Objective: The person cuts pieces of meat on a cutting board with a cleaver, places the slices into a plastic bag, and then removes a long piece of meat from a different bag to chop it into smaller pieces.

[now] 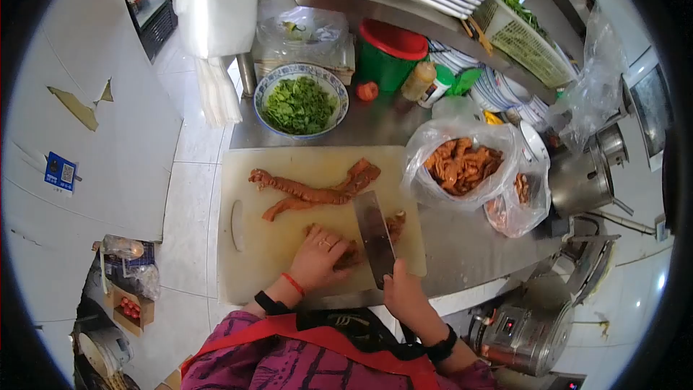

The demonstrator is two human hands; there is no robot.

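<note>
Reddish-brown, the meat strip [395, 225] lies on the near part of the pale cutting board [253, 267] with its long axis running left to right. The cleaver [375, 235] stands across it, blade pointing away from the person, just right of the left hand [321, 251]. That left hand is the nearer one, its grip curled with fingertips pressed down on the strip's left end beside the blade, while the right hand [403, 290] sits at the board's near edge, its grip closed tight round the cleaver's handle; a longer strip [317, 191] lies well apart, farther up the board.
</note>
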